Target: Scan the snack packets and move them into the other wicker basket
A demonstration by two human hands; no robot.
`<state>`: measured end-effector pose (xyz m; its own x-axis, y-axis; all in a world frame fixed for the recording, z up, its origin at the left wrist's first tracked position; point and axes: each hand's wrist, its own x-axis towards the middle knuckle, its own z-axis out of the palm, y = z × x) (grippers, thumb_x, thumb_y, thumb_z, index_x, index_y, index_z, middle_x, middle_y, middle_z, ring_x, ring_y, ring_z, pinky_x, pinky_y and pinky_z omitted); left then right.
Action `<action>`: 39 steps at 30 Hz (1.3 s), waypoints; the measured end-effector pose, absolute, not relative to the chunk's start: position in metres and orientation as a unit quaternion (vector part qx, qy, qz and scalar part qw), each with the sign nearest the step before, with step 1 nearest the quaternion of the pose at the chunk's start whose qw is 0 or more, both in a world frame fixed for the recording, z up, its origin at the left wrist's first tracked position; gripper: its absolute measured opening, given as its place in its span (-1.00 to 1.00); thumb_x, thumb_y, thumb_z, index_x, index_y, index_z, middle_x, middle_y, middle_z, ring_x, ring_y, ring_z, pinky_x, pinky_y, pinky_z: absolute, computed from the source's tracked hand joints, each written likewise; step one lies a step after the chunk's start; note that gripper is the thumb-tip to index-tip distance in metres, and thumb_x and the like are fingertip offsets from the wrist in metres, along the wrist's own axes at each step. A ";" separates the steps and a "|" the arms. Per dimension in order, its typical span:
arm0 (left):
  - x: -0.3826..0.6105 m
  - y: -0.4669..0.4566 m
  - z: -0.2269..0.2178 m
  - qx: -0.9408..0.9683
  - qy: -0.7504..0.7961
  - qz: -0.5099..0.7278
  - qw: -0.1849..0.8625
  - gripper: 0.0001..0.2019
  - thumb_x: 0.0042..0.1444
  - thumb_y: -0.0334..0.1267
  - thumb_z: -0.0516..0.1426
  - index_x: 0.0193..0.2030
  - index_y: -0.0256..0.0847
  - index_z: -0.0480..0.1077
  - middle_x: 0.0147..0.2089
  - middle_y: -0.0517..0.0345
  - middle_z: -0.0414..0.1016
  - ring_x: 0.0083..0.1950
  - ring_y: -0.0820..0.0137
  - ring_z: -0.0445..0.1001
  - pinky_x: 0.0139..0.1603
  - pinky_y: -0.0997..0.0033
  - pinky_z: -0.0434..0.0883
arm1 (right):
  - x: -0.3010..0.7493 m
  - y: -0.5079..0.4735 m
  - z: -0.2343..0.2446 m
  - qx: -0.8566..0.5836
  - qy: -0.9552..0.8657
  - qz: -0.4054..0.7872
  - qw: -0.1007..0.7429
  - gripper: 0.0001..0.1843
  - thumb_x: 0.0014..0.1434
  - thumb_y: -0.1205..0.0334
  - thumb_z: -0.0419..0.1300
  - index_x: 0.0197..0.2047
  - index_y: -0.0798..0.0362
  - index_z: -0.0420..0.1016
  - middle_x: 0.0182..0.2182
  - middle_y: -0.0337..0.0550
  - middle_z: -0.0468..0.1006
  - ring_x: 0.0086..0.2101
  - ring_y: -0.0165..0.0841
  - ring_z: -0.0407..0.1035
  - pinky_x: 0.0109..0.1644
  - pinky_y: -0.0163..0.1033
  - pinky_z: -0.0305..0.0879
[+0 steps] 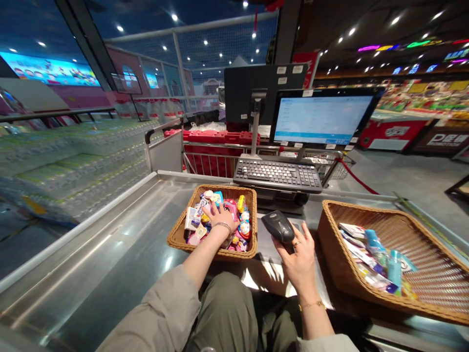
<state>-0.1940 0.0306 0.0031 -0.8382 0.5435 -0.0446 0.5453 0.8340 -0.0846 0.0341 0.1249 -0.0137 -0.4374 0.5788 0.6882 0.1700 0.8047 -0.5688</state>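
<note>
My left hand [220,218] reaches into a small wicker basket [178,238], its fingers spread over a pile of small packaged goods. Among these are a white box [191,218], a yellow packet [241,203] and a blue-and-white item with a round figure on it [244,227]. I cannot see anything gripped under the palm. In my right hand [299,259] is a black handheld barcode scanner [277,226], its head pointing up and left toward the small basket. The scanner's handle is mostly hidden by my fingers.
A larger wicker basket [331,254] on the right holds several packages and blue tubes [394,268]. Behind the metal counter [146,215] stand a keyboard [277,172] and a lit monitor [320,120]. A metal cart [208,162] is beyond. Stacked bottle packs [84,171] are at left.
</note>
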 end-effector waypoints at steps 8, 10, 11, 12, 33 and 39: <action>-0.190 0.023 0.019 0.346 0.936 0.006 -0.059 -0.45 0.01 0.08 0.18 0.10 -0.16 0.44 0.41 -0.15 0.17 0.48 -0.17 -0.10 0.31 -0.52 -0.45 | 0.036 0.126 -0.014 -0.232 -0.818 0.216 0.479 -0.65 0.19 -0.05 0.22 -0.08 0.00 0.56 0.09 -0.01 0.50 0.32 -0.01 0.02 0.28 0.29 0.12; -0.190 0.016 0.029 0.365 0.925 0.022 -0.098 -0.49 0.04 0.01 0.19 0.10 -0.19 0.43 0.40 -0.15 0.19 0.47 -0.15 -0.07 0.30 -0.54 -0.48 | 0.036 0.127 -0.014 -0.235 -0.818 0.218 0.478 -0.64 0.19 -0.06 0.22 -0.08 0.00 0.56 0.08 -0.01 0.50 0.33 -0.01 0.02 0.29 0.28 0.12; -0.191 0.013 0.034 0.377 0.918 0.026 -0.119 -0.51 0.05 -0.04 0.19 0.10 -0.20 0.42 0.40 -0.14 0.20 0.47 -0.14 -0.07 0.29 -0.56 -0.49 | 0.036 0.127 -0.014 -0.236 -0.818 0.220 0.476 -0.64 0.19 -0.06 0.22 -0.09 0.00 0.55 0.08 -0.01 0.50 0.33 -0.02 0.02 0.29 0.29 0.11; -0.194 0.009 0.039 0.390 0.910 0.025 -0.140 -0.54 0.07 -0.08 0.18 0.10 -0.21 0.42 0.40 -0.14 0.20 0.48 -0.13 -0.09 0.29 -0.56 -0.50 | 0.036 0.126 -0.014 -0.237 -0.818 0.221 0.475 -0.64 0.19 -0.06 0.21 -0.09 0.00 0.55 0.09 -0.01 0.50 0.33 -0.02 0.01 0.29 0.29 0.10; -0.240 -0.043 0.022 0.435 0.892 -0.031 -0.122 -0.72 0.30 -0.07 0.03 -0.01 0.01 0.52 0.42 0.08 0.18 0.49 -0.05 -0.07 0.28 -0.60 -0.37 | 0.036 0.127 -0.015 -0.230 -0.820 0.215 0.477 -0.62 0.19 -0.07 0.21 -0.10 0.02 0.55 0.08 0.01 0.51 0.32 -0.02 0.02 0.29 0.29 0.12; -0.233 -0.033 0.021 0.435 0.895 -0.038 -0.094 -0.67 0.28 -0.01 0.03 -0.01 -0.03 0.53 0.42 0.06 0.18 0.48 -0.09 -0.08 0.29 -0.59 -0.35 | 0.037 0.127 -0.015 -0.232 -0.818 0.217 0.479 -0.63 0.19 -0.06 0.22 -0.10 0.03 0.56 0.08 0.01 0.51 0.33 -0.03 0.01 0.29 0.28 0.12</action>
<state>-0.2330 -0.0329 0.0210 -0.6045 0.7852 0.1344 0.7708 0.6191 -0.1504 0.0367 0.1268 -0.0149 -0.4328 0.5871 0.6841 0.1717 0.7987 -0.5768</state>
